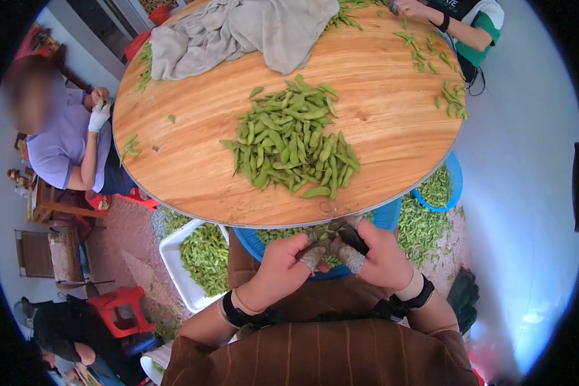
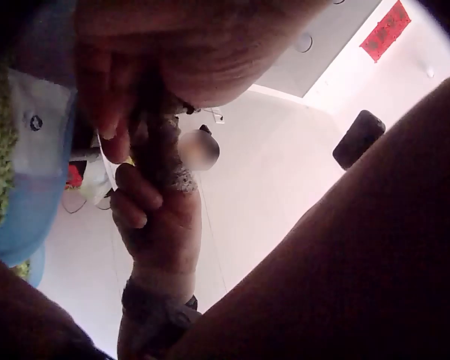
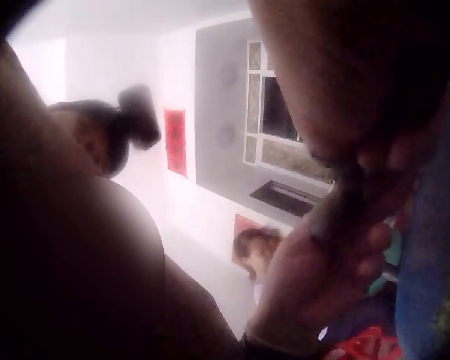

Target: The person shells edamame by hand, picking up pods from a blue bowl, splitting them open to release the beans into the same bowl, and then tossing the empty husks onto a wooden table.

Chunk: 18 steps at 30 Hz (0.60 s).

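Note:
Both hands meet fingertip to fingertip just below the table's near edge, above a blue basin (image 1: 244, 239) of green soybean pods. My left hand (image 1: 280, 260) has wrapped fingertips and pinches a small green pod (image 1: 330, 227), mostly hidden by the fingers. Facing it, my right hand (image 1: 385, 254), also with wrapped fingertips, grips a small black object (image 1: 354, 238); I cannot tell its kind. In the dim left wrist view, the right hand (image 2: 161, 225) reaches up to the left one. On the round wooden table (image 1: 193, 148) lies a heap of pods (image 1: 283, 138).
A white tub (image 1: 174, 254) of pods stands on the floor at left. At right are another blue basin (image 1: 457, 180) and loose pods (image 1: 424, 228). A grey cloth (image 1: 238, 35) covers the table's far side. One person (image 1: 71, 148) sits at left, another (image 1: 473, 32) at far right.

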{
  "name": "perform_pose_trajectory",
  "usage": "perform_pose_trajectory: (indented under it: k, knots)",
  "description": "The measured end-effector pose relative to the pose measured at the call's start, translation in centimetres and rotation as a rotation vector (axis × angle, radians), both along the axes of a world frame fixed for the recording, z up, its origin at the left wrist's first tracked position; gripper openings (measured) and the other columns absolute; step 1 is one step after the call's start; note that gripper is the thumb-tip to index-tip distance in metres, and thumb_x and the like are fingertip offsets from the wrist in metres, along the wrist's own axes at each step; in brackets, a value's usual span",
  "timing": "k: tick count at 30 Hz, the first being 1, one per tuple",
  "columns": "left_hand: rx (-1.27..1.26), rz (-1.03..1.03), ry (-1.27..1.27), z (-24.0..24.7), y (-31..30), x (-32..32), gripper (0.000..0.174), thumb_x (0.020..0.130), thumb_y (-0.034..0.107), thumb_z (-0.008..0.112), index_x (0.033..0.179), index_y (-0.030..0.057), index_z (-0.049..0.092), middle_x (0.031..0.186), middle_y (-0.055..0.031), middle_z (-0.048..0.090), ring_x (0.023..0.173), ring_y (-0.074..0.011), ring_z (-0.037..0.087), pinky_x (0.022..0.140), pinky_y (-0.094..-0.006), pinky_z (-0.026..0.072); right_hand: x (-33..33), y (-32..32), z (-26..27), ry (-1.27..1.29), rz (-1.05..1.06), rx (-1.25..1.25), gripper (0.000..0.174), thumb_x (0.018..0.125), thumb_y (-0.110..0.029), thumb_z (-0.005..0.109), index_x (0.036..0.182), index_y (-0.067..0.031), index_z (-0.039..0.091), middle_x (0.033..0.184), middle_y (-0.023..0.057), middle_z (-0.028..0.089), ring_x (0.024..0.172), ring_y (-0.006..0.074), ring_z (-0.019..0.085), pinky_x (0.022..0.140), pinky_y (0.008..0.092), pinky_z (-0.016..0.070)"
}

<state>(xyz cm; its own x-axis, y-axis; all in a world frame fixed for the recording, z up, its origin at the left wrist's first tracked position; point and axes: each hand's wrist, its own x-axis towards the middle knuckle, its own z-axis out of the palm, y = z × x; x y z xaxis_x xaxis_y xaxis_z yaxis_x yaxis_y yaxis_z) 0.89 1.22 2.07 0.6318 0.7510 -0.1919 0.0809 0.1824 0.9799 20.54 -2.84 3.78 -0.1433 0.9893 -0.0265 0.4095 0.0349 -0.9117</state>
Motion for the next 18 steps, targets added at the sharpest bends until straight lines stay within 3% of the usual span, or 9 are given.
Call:
perform_pose_trajectory:
  k: [3, 6, 10, 13, 15, 18]
  knots:
    - [-0.003, 0.077, -0.059, 0.5, -0.4, 0.3, 0.024, 0.092, 0.004, 0.046, 0.115, 0.0001, 0.054, 0.092, -0.0062, 0.065, 0.076, -0.0111, 0.063, 0.062, -0.0224, 0.0492, 0.0, 0.2, -0.4, 0.052, -0.019, 0.088, 0.032, 0.080, -0.014, 0.063, 0.106, -0.0005, 0.051, 0.083, 0.0201, 0.060, 0.079, 0.0390, 0.061, 0.066, 0.0373, 0.0487]
    - [-0.101, 0.166, -0.031, 0.7, -0.4, 0.1, 0.024, 0.092, 0.004, 0.048, 0.115, 0.0000, 0.054, 0.094, -0.0068, 0.065, 0.076, -0.0119, 0.063, 0.062, -0.0224, 0.0494, 0.4, 0.0, 0.0, 0.028, -0.041, 0.009, 0.028, 0.081, -0.013, 0.062, 0.102, -0.0003, 0.051, 0.081, 0.0210, 0.059, 0.078, 0.0406, 0.060, 0.065, 0.0379, 0.0482]
    - [-0.116, 0.082, -0.044, -0.2, -0.3, 0.2, 0.025, 0.090, 0.004, 0.054, 0.114, 0.0000, 0.054, 0.097, -0.0073, 0.065, 0.079, -0.0129, 0.064, 0.065, -0.0236, 0.0512, 0.8, -0.5, -1.8, 0.016, -0.015, 0.040, 0.024, 0.081, -0.012, 0.062, 0.097, -0.0003, 0.049, 0.078, 0.0221, 0.058, 0.076, 0.0421, 0.058, 0.063, 0.0385, 0.0475]
    - [-0.032, 0.087, -0.038, -0.5, -0.2, 0.6, 0.020, 0.084, -0.002, 0.059, 0.103, -0.0011, 0.059, 0.094, -0.0040, 0.066, 0.079, -0.0087, 0.061, 0.068, -0.0230, 0.0511, 0.9, -0.3, -1.3, 0.018, -0.023, -0.006, 0.020, 0.081, -0.011, 0.061, 0.092, -0.0005, 0.048, 0.076, 0.0227, 0.056, 0.075, 0.0432, 0.057, 0.062, 0.0391, 0.0470]
    - [0.172, 0.131, 0.080, -1.3, -0.2, 0.4, 0.020, 0.081, -0.001, 0.064, 0.101, -0.0008, 0.060, 0.090, -0.0035, 0.066, 0.079, -0.0081, 0.061, 0.069, -0.0234, 0.0515, 1.0, -0.2, -1.3, 0.076, -0.021, 0.004, 0.015, 0.083, -0.011, 0.056, 0.095, -0.0015, 0.056, 0.066, 0.0031, 0.061, 0.054, 0.0113, 0.058, 0.051, 0.0253, 0.0454]
    - [0.007, 0.228, -0.014, -1.0, -0.2, 0.7, 0.021, 0.080, 0.000, 0.065, 0.100, -0.0016, 0.060, 0.087, -0.0046, 0.066, 0.079, -0.0083, 0.062, 0.070, -0.0234, 0.0519, 0.8, -0.2, -0.5, 0.186, 0.035, -0.070, 0.014, 0.084, -0.009, 0.054, 0.096, -0.0026, 0.057, 0.070, 0.0013, 0.062, 0.051, 0.0082, 0.057, 0.048, 0.0220, 0.0448]
